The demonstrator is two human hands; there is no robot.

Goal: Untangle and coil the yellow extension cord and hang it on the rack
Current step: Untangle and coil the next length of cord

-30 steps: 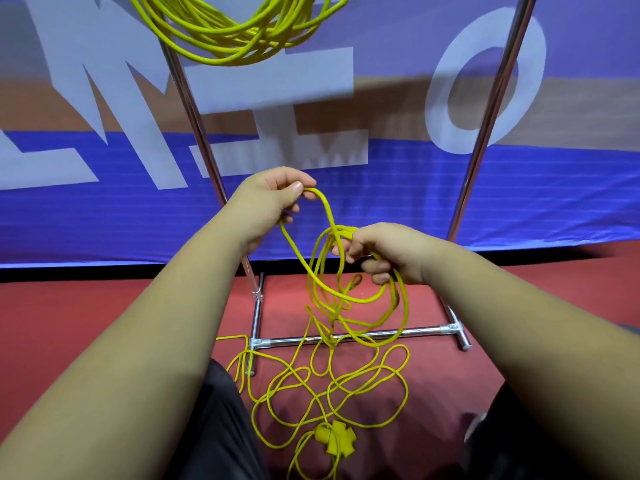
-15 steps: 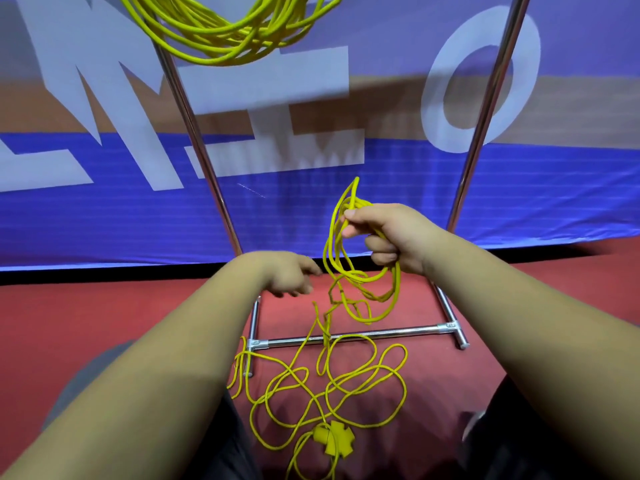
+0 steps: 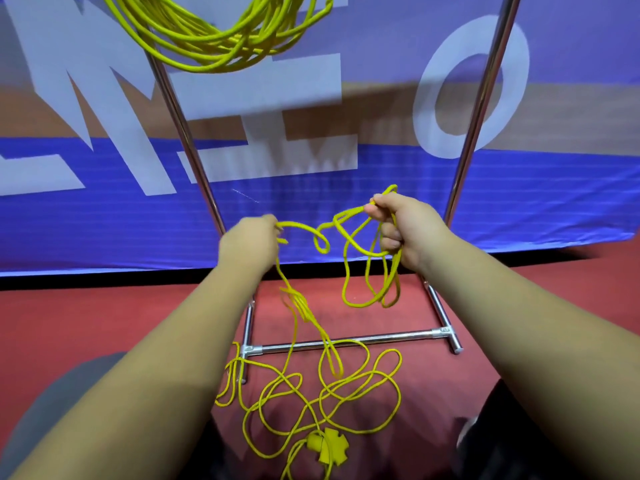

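The left hand (image 3: 250, 244) pinched the cord (image 3: 295, 224) at its fingertips. One strand ran from there to the right hand (image 3: 406, 231), which gripped several loops hanging below the fist. The remaining cord lay tangled on the floor (image 3: 104, 327), across the base bar of the rack (image 3: 346, 342).

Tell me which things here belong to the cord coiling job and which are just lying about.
Job: yellow extension cord, loops gripped in the right hand, a strand held by the left hand; its socket block on the red floor; metal rack.
Just there: blue banner; another yellow coil hanging at the top.
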